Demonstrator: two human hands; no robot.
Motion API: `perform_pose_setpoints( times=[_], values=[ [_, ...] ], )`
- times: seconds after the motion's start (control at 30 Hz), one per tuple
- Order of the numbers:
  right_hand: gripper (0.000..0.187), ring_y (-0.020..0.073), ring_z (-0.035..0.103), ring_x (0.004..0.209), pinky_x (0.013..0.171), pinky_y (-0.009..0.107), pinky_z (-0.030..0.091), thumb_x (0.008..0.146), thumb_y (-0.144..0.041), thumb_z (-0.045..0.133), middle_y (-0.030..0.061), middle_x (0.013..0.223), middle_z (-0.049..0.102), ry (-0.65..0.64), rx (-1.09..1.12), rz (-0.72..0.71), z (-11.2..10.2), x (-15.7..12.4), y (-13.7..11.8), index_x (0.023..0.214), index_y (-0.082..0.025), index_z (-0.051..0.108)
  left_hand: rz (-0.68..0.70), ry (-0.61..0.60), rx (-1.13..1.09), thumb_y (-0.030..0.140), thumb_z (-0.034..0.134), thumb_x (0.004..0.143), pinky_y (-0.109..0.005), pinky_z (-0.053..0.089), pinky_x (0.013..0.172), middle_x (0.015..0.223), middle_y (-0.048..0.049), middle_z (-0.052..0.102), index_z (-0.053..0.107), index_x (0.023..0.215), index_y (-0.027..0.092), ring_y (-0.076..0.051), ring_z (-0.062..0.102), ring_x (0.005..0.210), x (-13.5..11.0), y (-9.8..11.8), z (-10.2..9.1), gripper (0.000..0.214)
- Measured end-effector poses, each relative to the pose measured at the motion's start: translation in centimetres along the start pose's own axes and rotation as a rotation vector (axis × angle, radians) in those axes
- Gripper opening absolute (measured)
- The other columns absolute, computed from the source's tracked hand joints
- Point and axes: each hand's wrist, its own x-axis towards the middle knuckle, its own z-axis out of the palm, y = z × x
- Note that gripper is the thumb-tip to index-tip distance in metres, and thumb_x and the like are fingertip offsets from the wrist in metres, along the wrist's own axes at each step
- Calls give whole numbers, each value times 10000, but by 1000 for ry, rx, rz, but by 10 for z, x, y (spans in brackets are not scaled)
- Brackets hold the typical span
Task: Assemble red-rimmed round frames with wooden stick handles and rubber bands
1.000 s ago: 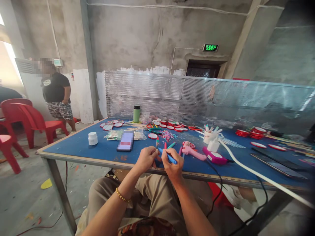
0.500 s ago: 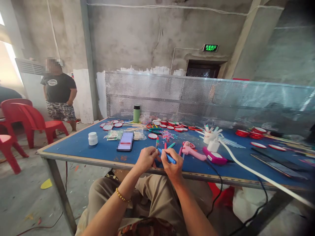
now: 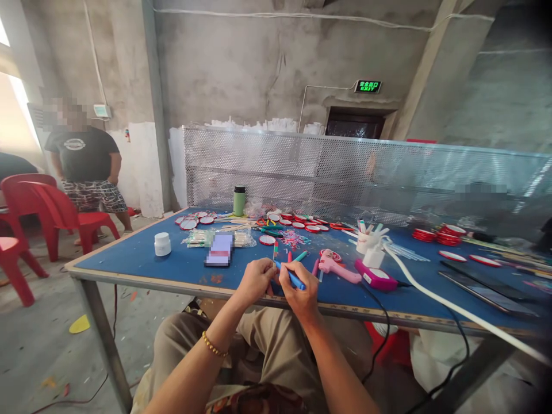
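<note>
My left hand (image 3: pixel 256 280) is closed in a pinch at the near edge of the blue table (image 3: pixel 138 253); what it pinches is too small to name. My right hand (image 3: pixel 301 290) is closed round a blue marker pen (image 3: pixel 291 276), whose tip points left toward my left fingers. The two hands almost touch. Just beyond them lie several loose coloured pens (image 3: pixel 297 255) and a pink glue gun (image 3: pixel 334 263).
A phone (image 3: pixel 220 249), a white jar (image 3: pixel 163 243), a green bottle (image 3: pixel 238 200), round red-rimmed mirrors (image 3: pixel 302 222), a magenta device (image 3: pixel 377 276) with a black cord, and a white cable (image 3: pixel 435 294) lie on the table. A perforated metal screen (image 3: pixel 345 172) backs it. Red chairs (image 3: pixel 47 213) and a standing person (image 3: pixel 84 167) are at left.
My right hand has shifted slightly left, closer to my left hand. The standing person has stepped to the left.
</note>
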Motion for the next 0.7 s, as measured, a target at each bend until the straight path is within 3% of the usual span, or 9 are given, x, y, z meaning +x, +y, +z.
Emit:
perform_pose_setpoints(
  times=[0.17, 0.7],
  values=[
    [99, 117, 601, 583, 607, 233, 474, 906, -172, 564, -6, 672, 638, 58, -15, 2, 1, -2, 1, 819, -201, 601, -4, -4, -5, 341, 483, 866, -193, 316, 371, 430, 68, 493, 485, 656, 195, -111, 515, 338, 1, -3, 1, 257],
    [88, 124, 631, 636, 644, 234, 498, 918, -185, 560, 7, 721, 662, 38, -5, -1, 0, 3, -2, 853, -196, 618, -11, 0, 1, 337, 494, 854, -184, 340, 372, 543, 29, 606, 516, 652, 182, -106, 557, 360, 0, 0, 0, 256]
  ],
)
